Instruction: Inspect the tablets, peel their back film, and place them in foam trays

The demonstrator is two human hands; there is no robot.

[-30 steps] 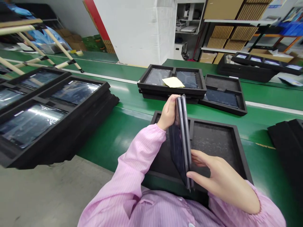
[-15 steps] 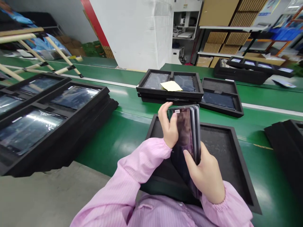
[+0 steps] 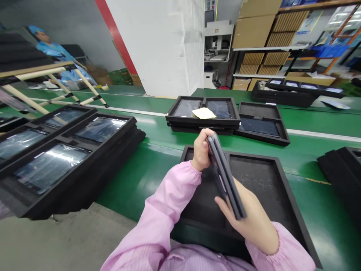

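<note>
Two thin dark tablets [image 3: 227,177], pressed face to face or back to back, are held up on edge in front of me. Around their upper end my left hand [image 3: 202,149] is closed. Lower down, my right hand [image 3: 251,214] grips them from the right, its thumb on the left side and the other fingers mostly hidden behind. Under both hands lies a black foam tray [image 3: 259,180] with recessed compartments. The tablets' screens are turned nearly edge-on, so little of them shows.
Stacked black trays holding film-covered tablets [image 3: 50,163] stand at left. Ahead, another tray stack [image 3: 203,122] carries a yellow paper [image 3: 204,113], beside a tray with one tablet [image 3: 259,125]. More trays [image 3: 342,177] sit at right on the green conveyor [image 3: 135,180]. A person in blue [image 3: 53,51] is at far left.
The tablets have turned from showing a screen to nearly edge-on. My left hand has gone from fingers spread at the top corner to closed around the upper end. The view has shifted slightly.
</note>
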